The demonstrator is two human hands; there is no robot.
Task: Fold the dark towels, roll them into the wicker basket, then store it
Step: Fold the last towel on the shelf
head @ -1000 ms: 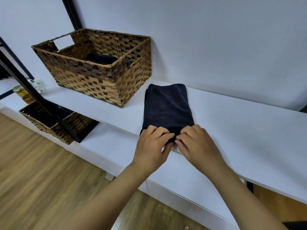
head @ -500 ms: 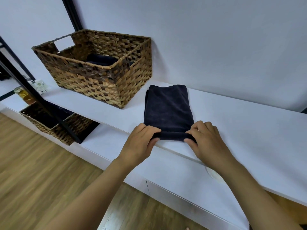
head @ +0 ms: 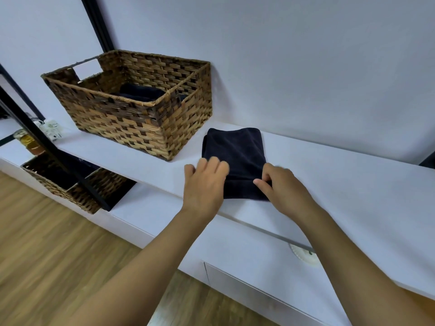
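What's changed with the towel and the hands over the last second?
The near end of the towel has been rolled up away from the person, so less lies flat. Both hands moved with it: left hand now rests fingers extended on the roll, right hand pinches it. The basket stayed put.

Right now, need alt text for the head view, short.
Two bare hands roll a folded dark towel from its near end on a white shelf: left hand rests on it, right hand pinches the roll. Behind-left stands a wicker basket holding dark towels.
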